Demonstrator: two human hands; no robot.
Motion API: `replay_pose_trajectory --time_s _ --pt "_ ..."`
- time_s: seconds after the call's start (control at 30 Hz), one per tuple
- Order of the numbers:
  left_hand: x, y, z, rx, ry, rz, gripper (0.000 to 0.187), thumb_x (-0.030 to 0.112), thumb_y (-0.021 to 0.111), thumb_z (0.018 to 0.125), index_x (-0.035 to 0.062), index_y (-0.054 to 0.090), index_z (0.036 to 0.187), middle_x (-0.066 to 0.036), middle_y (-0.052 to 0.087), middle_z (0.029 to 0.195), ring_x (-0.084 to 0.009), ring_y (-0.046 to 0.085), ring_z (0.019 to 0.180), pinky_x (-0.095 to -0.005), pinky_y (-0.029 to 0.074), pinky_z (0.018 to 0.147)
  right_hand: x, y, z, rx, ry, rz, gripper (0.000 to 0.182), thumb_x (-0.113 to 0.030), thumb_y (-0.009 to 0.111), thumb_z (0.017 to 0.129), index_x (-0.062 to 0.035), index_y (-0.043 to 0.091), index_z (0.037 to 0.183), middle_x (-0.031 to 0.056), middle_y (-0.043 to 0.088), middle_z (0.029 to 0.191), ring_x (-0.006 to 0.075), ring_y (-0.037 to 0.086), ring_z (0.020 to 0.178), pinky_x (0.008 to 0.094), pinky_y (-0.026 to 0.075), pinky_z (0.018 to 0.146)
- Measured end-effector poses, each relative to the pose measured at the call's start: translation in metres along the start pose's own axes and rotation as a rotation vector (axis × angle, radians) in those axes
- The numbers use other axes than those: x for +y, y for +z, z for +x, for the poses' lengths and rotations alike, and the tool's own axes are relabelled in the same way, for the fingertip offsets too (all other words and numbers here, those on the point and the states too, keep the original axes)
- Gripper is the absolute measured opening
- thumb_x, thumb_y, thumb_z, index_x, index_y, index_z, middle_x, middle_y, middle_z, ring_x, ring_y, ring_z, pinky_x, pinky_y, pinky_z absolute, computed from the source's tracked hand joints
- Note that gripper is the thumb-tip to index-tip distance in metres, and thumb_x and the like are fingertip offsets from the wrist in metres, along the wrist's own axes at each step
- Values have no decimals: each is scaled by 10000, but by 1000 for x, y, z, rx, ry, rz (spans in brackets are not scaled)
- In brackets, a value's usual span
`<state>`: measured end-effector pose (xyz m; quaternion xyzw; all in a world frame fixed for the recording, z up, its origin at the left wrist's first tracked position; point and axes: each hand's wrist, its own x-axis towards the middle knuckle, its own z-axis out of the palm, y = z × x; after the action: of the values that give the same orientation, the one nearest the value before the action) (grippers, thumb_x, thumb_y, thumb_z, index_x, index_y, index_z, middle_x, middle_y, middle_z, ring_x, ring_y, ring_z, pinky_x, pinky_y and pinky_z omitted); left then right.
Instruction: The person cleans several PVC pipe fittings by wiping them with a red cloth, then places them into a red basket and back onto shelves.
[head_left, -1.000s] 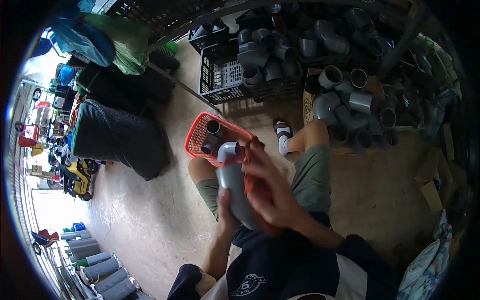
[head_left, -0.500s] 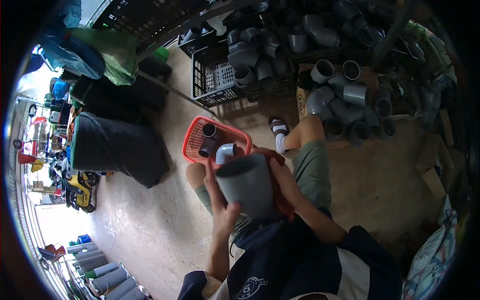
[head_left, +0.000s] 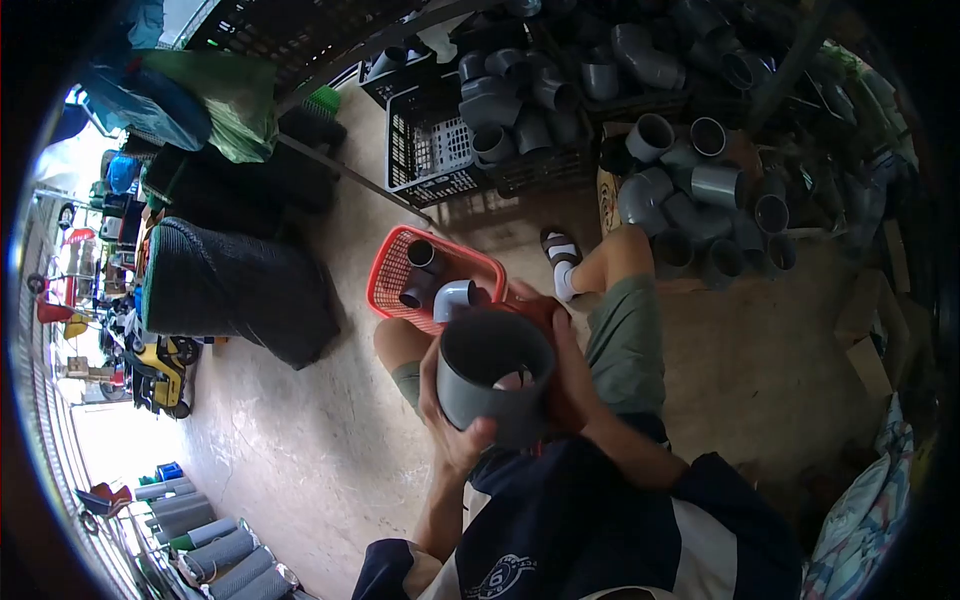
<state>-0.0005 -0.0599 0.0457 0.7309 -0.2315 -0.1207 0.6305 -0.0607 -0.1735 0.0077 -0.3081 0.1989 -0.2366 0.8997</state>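
A large grey plastic pipe fitting [head_left: 495, 405] is held in front of my chest, its round mouth tilted up toward me. My left hand [head_left: 455, 425] wraps its left side, thumb across the front. On the far right side, my right hand [head_left: 575, 375] presses a red cloth [head_left: 535, 308] against the fitting. A pinkish patch like fingertips shows inside the mouth. Just beyond, a red plastic basket [head_left: 385, 262] stands between my legs, with a dark grey fitting [head_left: 421, 255] and a shiny light grey elbow [head_left: 455, 299] in it.
Black crates [head_left: 430, 185] of grey fittings stand at the back. A cardboard box [head_left: 608, 205] heaped with elbows [head_left: 715, 185] is at the right. Rolls of dark netting [head_left: 235, 285] lie on the left, and grey pipe-like rolls [head_left: 225, 555] at lower left.
The fitting has tipped so its mouth faces me more, showing the inside. Both hands have turned with it, and the red cloth stays against its right side.
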Motion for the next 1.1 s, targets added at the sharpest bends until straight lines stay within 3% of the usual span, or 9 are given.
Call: replay_pose_trajectory --time_s 0.17,0.27,0.37,0.57,0.67,0.8,0.87,1.0,1.1 --pt "-28 -7 -3 256 -40 -198 1082 711 709 712 -63 408 1406 -188 603 1237 -275 621 1131 -379 513 941 -6 -21 -10 -366 -188 -594 686 -251 578 980 11 268 1533 205 440 1484 307 421 1394 379 282 1164" --pt "-53 -23 -1 203 -207 -553 935 647 657 802 -37 427 1397 -187 582 1272 -281 621 1132 -410 537 930 -16 -8 -21 -427 -310 -786 747 -271 602 962 14 232 1545 216 336 1556 308 371 1429 387 277 1167" --pt "-51 -28 -16 157 -367 -605 947 678 616 820 -30 413 1415 -188 555 1320 -284 589 1184 -432 497 998 -35 -7 -13 -482 -300 -801 714 -252 536 1004 -9 174 1570 189 259 1600 298 328 1450 387 245 1183" --pt "-20 -20 -42 2 -102 -384 1064 767 552 814 -33 339 1483 -185 500 1410 -290 488 1318 -418 371 1118 -42 9 3 -383 392 395 601 -234 390 1072 -59 139 1589 120 296 1581 233 317 1443 354 183 1210" --pt "-1 -16 -24 92 -121 -120 1059 712 628 807 -25 319 1502 -190 482 1424 -288 451 1355 -395 340 1128 -28 2 12 -275 225 343 597 -241 405 1068 -60 164 1583 115 305 1577 213 306 1448 333 194 1201" --pt "-17 -4 -25 129 -21 -44 856 452 698 833 -12 360 1467 -166 521 1361 -269 506 1272 -383 379 1085 -21 5 18 -383 -77 -252 613 -173 464 1041 -45 184 1571 137 310 1569 236 307 1452 353 208 1198" --pt "-35 -12 -26 197 -204 -159 825 425 699 829 -12 374 1449 -158 530 1344 -261 520 1247 -383 390 1074 -34 16 6 -458 -92 -468 640 -124 500 1017 -31 187 1567 154 297 1574 249 286 1467 369 202 1202" --pt "-25 -29 0 243 -281 -522 831 557 667 885 -18 408 1426 -138 566 1325 -248 565 1201 -367 445 1030 -31 8 -13 -601 -135 -754 681 -71 528 983 -5 179 1564 186 280 1582 262 264 1485 376 223 1195" --pt "-20 -28 -9 122 -269 -315 920 625 718 789 -22 446 1384 -129 584 1274 -225 593 1133 -370 477 975 -17 -2 -10 -513 -23 -398 679 -73 530 984 -31 187 1569 179 313 1562 263 328 1452 364 269 1177"
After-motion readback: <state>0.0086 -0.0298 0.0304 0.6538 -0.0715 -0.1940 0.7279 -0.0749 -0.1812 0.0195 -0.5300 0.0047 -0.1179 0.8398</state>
